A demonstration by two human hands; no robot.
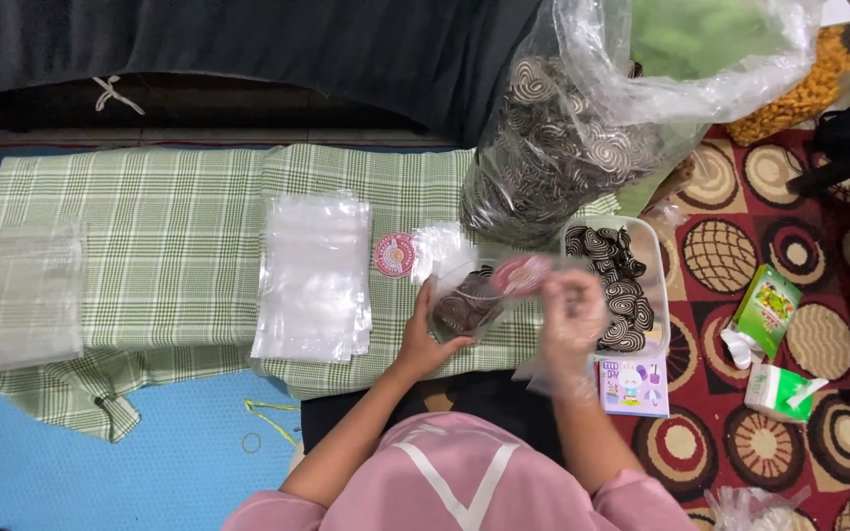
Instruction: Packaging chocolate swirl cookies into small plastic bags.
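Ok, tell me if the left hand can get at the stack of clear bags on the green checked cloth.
Probably yes, once freed. The left hand holds a small filled pouch; the stack of clear bags lies just to its left on the cloth, nothing between.

From my feed the scene is evenly lit, moderately bright, with soft light from overhead and hardly any hard shadows. The upper left of the frame falls into deep dark under the black cloth (346, 49), where I can make out little. Glare sits on the large clear bag (632, 88) at upper right, white streaks along its folds, and a milder sheen on the stack of plastic sleeves (312, 280) at centre. The right hand (571, 320) is smeared by motion blur; the pink label (521, 275) beside it is soft too. Straight lines bow slightly near the edges.
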